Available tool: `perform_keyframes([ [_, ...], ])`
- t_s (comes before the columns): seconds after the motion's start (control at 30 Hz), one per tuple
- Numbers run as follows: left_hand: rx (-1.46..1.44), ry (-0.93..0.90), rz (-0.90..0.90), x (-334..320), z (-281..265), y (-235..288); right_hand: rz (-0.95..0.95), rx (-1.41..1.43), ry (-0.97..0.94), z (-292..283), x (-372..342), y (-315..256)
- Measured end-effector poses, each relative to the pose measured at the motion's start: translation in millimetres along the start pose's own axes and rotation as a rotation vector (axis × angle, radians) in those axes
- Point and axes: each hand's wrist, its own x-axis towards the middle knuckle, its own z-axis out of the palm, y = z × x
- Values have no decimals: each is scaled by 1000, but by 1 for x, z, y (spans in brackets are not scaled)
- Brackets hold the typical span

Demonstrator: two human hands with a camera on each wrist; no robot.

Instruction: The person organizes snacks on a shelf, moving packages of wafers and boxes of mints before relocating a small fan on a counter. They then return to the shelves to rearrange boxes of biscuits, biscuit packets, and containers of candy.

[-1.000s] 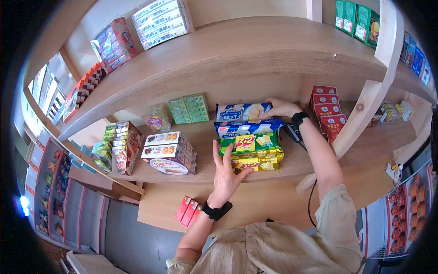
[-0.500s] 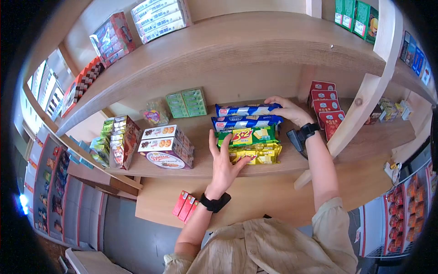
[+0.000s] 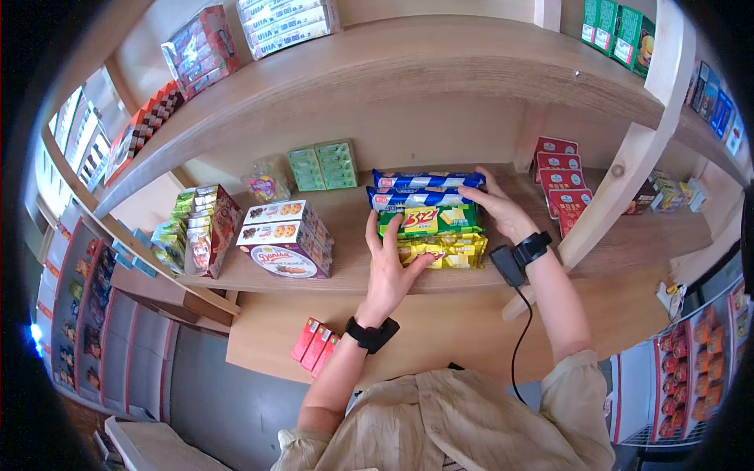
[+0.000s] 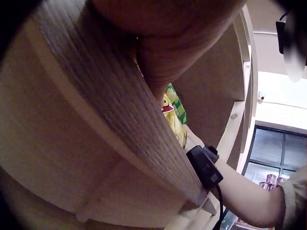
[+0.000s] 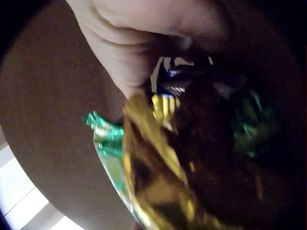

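Two blue wafer biscuit packs (image 3: 416, 195) stand one behind the other on the middle shelf. In front of them are a green biscuit pack (image 3: 436, 220) and yellow biscuit packs (image 3: 455, 250). My right hand (image 3: 503, 210) holds the blue packs at their right end, thumb in front and fingers toward the back. With fingers spread, my left hand (image 3: 386, 271) steadies the left end of the green and yellow packs, thumb against the yellow front. In the right wrist view, the gold-yellow wrapper (image 5: 158, 167) sits below the right thumb.
Purple-and-white cookie boxes (image 3: 287, 243) are left of the packs, with green boxes (image 3: 322, 165) behind. Red packs (image 3: 564, 184) stand right, beside a wooden post (image 3: 609, 196). The upper shelf (image 3: 377, 71) overhangs. Red boxes (image 3: 316, 344) lie on the lower board. A cable (image 3: 517, 345) hangs from the right wrist.
The blue packs have gone from leaning with their faces showing to standing more upright and closer together. The right thumb has come round to their front. My left hand keeps its place.
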Motion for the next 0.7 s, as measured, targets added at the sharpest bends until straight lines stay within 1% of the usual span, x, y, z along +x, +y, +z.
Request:
perform_keyframes([
  [0.03,13,3,1,0,0,-1,-16,3,59,5,0,1],
  [0.07,27,6,3,1,1,-2,-16,1,60,10,1,2],
  [0.13,44,17,3,3,4,-3,-39,113,108,19,4,6],
  [0.17,61,28,4,5,5,-4,-71,150,84,20,10,7],
  [0.27,75,46,16,13,8,-11,-40,189,63,21,23,4],
  [0.33,50,48,10,20,8,-15,-78,211,47,22,37,6],
  [0.4,83,7,-63,25,5,-18,-20,184,8,21,47,5],
  [0.47,118,15,-30,26,1,-21,-6,202,-25,17,55,11],
  [0.53,104,19,26,25,-2,-24,-48,137,52,16,61,18],
  [0.57,13,25,-14,24,-2,-25,-77,153,56,15,56,17],
  [0.67,-50,75,16,27,-1,-37,-64,150,57,11,57,17],
  [0.7,-102,49,0,28,-1,-43,-63,148,56,9,57,17],
])
